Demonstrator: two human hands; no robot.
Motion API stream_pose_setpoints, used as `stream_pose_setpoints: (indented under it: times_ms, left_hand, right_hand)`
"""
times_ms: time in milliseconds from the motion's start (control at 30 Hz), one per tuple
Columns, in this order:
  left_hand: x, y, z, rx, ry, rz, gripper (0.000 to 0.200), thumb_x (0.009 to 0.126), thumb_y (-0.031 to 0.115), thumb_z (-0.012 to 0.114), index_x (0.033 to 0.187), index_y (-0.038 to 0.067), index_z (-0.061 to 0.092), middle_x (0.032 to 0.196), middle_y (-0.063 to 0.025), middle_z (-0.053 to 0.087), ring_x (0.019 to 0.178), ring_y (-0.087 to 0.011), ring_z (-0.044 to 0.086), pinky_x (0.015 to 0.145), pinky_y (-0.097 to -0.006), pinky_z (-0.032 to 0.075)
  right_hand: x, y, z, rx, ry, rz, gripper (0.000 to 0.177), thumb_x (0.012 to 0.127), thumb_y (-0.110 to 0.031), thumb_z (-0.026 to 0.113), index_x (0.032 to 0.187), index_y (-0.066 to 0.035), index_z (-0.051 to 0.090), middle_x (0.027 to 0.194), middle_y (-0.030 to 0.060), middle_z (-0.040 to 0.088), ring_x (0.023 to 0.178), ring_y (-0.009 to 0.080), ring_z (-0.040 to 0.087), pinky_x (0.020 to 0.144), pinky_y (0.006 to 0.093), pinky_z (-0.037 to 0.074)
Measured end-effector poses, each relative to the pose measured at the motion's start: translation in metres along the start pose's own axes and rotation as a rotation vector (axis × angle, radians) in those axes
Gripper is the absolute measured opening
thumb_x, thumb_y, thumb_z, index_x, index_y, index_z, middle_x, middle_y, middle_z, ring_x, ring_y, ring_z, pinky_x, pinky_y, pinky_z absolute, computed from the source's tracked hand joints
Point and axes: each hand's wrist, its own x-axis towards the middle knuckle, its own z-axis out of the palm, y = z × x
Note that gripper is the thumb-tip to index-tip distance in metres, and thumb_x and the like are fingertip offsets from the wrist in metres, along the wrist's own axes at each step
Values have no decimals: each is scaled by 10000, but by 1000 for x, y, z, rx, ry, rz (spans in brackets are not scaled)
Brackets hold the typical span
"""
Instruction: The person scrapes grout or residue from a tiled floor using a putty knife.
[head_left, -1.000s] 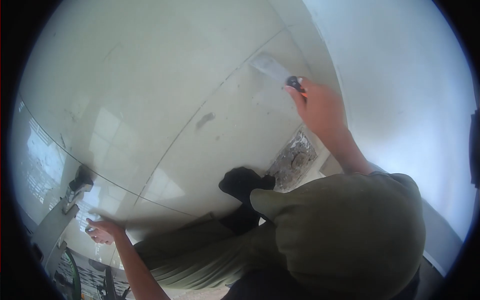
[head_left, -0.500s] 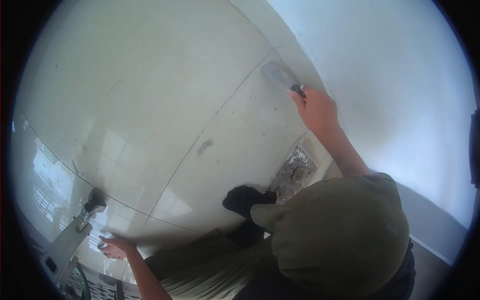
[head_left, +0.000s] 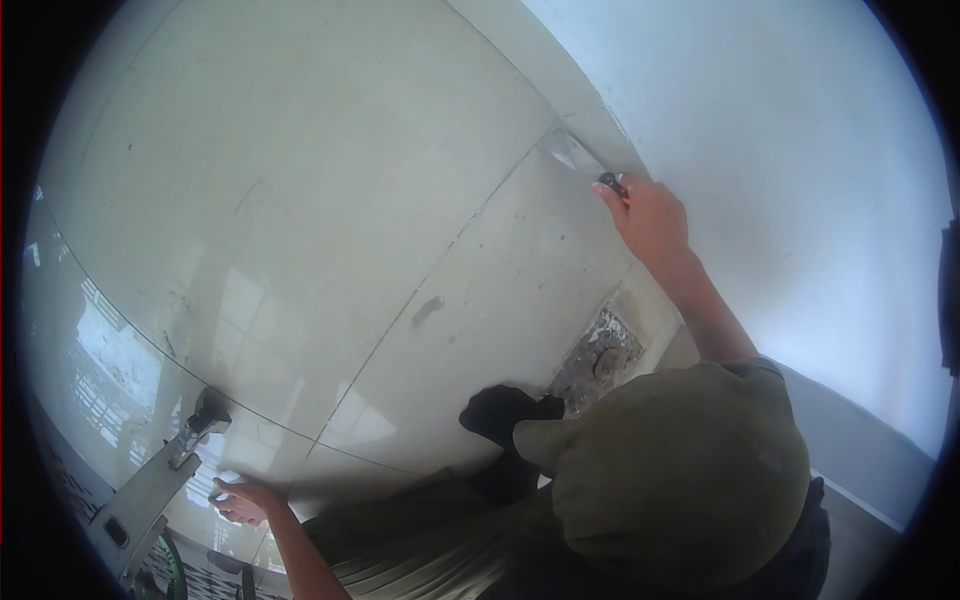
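Note:
My right hand (head_left: 648,218) is closed round the black handle of a scraper (head_left: 574,153). The wide, pale blade lies along the floor tile at the foot of the white wall, close to a tile joint. At the lower left, the fingers of my left hand (head_left: 245,501) are curled round a small whitish thing (head_left: 226,482) that I cannot make out. This hand is low over the glossy floor (head_left: 330,200), beside a metal leg with a dark foot.
A metal leg (head_left: 145,500) stands at the lower left. Near the wall, a rough, broken patch (head_left: 600,355) shows in the floor beside a dark shoe (head_left: 505,412). The white wall (head_left: 780,170) fills the right. Small dark specks and a smudge (head_left: 428,310) mark the tiles.
The view has shifted slightly. The scraper blade, blurred before, now shows sharply, nearer the skirting at the wall's foot. My left hand keeps its curled grip.

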Motion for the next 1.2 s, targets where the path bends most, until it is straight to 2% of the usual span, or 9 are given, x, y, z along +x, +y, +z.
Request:
stream_pose_setpoints:
  times_ms: [167,233,300,333,433,467,667,767,1200]
  left_hand:
    - [8,-11,1,-78,-36,78,839,969,748,397,1505,105,452,1466,-216,481,1351,-388,473,1066,-576,395]
    - [9,-32,-8,-427,-261,98,764,1014,632,445,1405,-22,501,1377,-262,525,1267,-371,516,1029,-517,440]
    - [-80,15,-78,-802,-151,506,616,1034,496,471,1173,-101,527,1107,-212,574,995,-308,533,932,-454,457]
    - [-117,41,-111,-987,-420,623,512,1025,421,501,1140,-77,523,1062,-188,559,959,-288,516,884,-432,448]
    - [-178,152,-171,-879,-853,1346,186,929,152,611,1021,-9,605,1010,-167,574,938,-311,547,836,-429,439]
    - [-188,190,-171,-823,-729,1515,144,871,91,638,988,9,618,1002,-157,570,942,-353,548,853,-450,430]
    - [-200,314,-132,-696,-527,1456,226,862,168,666,1027,36,586,1071,-165,552,975,-373,512,884,-483,395]
    - [-202,311,-133,-585,-465,1474,275,857,298,653,1012,79,594,1131,-128,552,996,-336,500,918,-489,363]
    - [-193,314,-132,-548,-561,1453,338,857,404,669,1019,112,613,1161,-89,556,1036,-316,521,938,-493,384]
  right_hand:
    - [16,-14,-7,1,-28,45,481,994,-496,614,867,-37,684,747,161,694,732,380,691,643,459,540]
    - [4,-17,-2,52,35,64,479,994,-486,620,851,-31,662,748,173,684,749,390,684,652,467,532]
    - [1,-19,0,83,-32,150,460,989,-472,635,881,-26,673,759,176,689,749,399,682,652,460,537]
    - [13,-24,-1,88,-27,163,460,989,-472,635,881,-26,673,759,176,689,749,399,682,652,460,537]
    - [32,-43,-1,49,-19,100,441,979,-473,652,933,-38,699,775,165,707,745,396,690,658,446,544]
    - [25,-39,6,94,22,109,448,986,-475,638,924,-35,700,742,173,699,710,397,689,623,455,541]
    - [68,-80,12,162,114,88,452,989,-480,630,921,-39,697,726,177,705,694,394,700,597,463,551]
    - [79,-104,11,187,75,99,444,988,-474,633,922,-40,697,712,177,703,689,398,703,602,475,554]
    - [165,-186,-30,196,117,28,442,999,-455,610,915,-31,699,738,209,702,726,444,693,635,526,553]
